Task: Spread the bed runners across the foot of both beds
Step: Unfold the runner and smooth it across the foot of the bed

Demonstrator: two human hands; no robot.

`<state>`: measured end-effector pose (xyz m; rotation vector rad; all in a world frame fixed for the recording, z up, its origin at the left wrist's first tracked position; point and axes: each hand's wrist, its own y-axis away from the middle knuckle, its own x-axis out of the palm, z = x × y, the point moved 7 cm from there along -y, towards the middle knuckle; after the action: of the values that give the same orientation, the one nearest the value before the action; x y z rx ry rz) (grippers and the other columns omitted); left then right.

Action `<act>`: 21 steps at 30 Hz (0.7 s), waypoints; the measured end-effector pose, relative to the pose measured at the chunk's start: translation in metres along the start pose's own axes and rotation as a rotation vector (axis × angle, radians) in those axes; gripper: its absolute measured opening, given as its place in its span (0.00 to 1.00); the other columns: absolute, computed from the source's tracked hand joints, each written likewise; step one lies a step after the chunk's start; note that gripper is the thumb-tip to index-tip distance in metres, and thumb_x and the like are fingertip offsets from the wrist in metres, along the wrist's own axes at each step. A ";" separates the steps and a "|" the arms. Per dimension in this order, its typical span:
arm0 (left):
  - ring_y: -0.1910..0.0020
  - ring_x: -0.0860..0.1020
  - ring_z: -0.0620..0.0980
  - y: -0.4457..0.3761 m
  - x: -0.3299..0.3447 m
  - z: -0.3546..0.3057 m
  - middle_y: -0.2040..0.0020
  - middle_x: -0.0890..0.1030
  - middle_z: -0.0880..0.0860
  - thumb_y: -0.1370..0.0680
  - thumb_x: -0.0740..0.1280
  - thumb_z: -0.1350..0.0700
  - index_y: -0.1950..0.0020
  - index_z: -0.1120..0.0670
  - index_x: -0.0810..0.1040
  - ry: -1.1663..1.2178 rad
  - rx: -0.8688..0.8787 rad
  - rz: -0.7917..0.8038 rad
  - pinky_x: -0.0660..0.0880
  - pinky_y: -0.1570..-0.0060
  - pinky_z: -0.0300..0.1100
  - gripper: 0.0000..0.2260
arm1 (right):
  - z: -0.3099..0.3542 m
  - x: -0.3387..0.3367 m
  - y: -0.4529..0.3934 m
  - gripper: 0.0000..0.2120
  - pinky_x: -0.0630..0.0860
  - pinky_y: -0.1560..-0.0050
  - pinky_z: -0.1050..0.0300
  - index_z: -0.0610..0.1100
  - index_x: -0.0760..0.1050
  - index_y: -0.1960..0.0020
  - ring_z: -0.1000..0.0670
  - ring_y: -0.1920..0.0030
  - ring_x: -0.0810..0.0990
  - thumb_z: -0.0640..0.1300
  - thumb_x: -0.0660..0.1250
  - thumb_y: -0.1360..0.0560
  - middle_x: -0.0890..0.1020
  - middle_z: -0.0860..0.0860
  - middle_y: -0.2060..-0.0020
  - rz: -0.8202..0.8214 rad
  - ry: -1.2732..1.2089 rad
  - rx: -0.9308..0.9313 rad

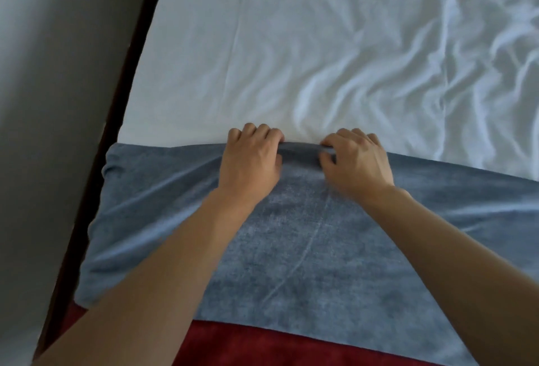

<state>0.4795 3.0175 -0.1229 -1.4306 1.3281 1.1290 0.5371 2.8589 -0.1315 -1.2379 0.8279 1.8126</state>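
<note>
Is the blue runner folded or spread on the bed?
Spread: the blue runner lies flat across the white sheet; only its far edge is bunched.

1 head-worn view looks forward and steeply down, close over the bed (262, 59); its foot fills the lower frame, forearms entering from the bottom edge.

place: bedroom | evidence: bed with wrinkled white sheet (320, 53); blue bed runner (291, 234) across it
</note>
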 end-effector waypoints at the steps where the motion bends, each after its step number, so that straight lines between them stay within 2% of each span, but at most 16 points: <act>1: 0.50 0.74 0.53 -0.002 0.005 -0.014 0.50 0.79 0.49 0.23 0.66 0.56 0.45 0.52 0.78 0.013 0.031 0.019 0.63 0.49 0.47 0.08 | -0.018 -0.007 0.011 0.08 0.70 0.45 0.48 0.43 0.82 0.50 0.44 0.54 0.77 0.41 0.65 0.24 0.82 0.48 0.56 -0.008 0.013 0.027; 3: 0.49 0.74 0.52 -0.010 0.016 -0.043 0.50 0.79 0.48 0.22 0.65 0.55 0.45 0.51 0.78 0.036 0.056 0.049 0.63 0.48 0.46 0.07 | -0.059 -0.024 0.034 0.07 0.69 0.46 0.48 0.42 0.83 0.52 0.43 0.56 0.77 0.38 0.66 0.25 0.83 0.47 0.58 -0.036 0.049 0.109; 6: 0.54 0.75 0.52 -0.023 0.028 -0.078 0.56 0.80 0.48 0.22 0.64 0.59 0.51 0.52 0.79 0.022 0.062 0.036 0.61 0.51 0.45 0.05 | -0.107 -0.043 0.054 0.05 0.69 0.45 0.47 0.43 0.83 0.55 0.42 0.55 0.78 0.40 0.69 0.25 0.84 0.47 0.59 -0.096 0.104 0.206; 10: 0.57 0.75 0.55 -0.041 0.032 -0.077 0.58 0.80 0.50 0.23 0.64 0.61 0.54 0.54 0.79 -0.045 0.017 -0.015 0.60 0.54 0.47 0.05 | -0.116 -0.040 0.028 0.06 0.67 0.43 0.50 0.44 0.85 0.53 0.44 0.52 0.77 0.43 0.69 0.23 0.85 0.48 0.57 -0.154 0.113 0.144; 14: 0.55 0.76 0.54 -0.035 0.033 -0.088 0.53 0.80 0.51 0.23 0.63 0.62 0.46 0.54 0.79 -0.005 0.086 -0.010 0.60 0.53 0.45 0.08 | -0.124 -0.034 0.034 0.07 0.67 0.41 0.50 0.44 0.83 0.49 0.44 0.49 0.78 0.44 0.69 0.24 0.84 0.49 0.53 -0.193 0.060 0.173; 18: 0.48 0.75 0.54 -0.008 0.030 -0.113 0.45 0.78 0.52 0.24 0.66 0.60 0.37 0.54 0.75 0.057 0.132 -0.005 0.65 0.44 0.48 0.15 | -0.116 -0.044 0.085 0.16 0.67 0.37 0.47 0.43 0.79 0.39 0.43 0.42 0.76 0.40 0.69 0.27 0.80 0.47 0.44 -0.276 0.097 0.135; 21: 0.43 0.74 0.53 0.026 0.025 -0.126 0.42 0.76 0.51 0.26 0.70 0.59 0.36 0.54 0.75 0.106 0.162 0.003 0.65 0.43 0.48 0.18 | -0.091 -0.039 0.131 0.16 0.68 0.41 0.48 0.43 0.79 0.41 0.44 0.44 0.75 0.39 0.70 0.28 0.79 0.47 0.44 -0.299 0.092 0.075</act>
<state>0.4625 2.8875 -0.1192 -1.3853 1.4614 0.9357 0.4724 2.7089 -0.1118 -1.3267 0.7113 1.4829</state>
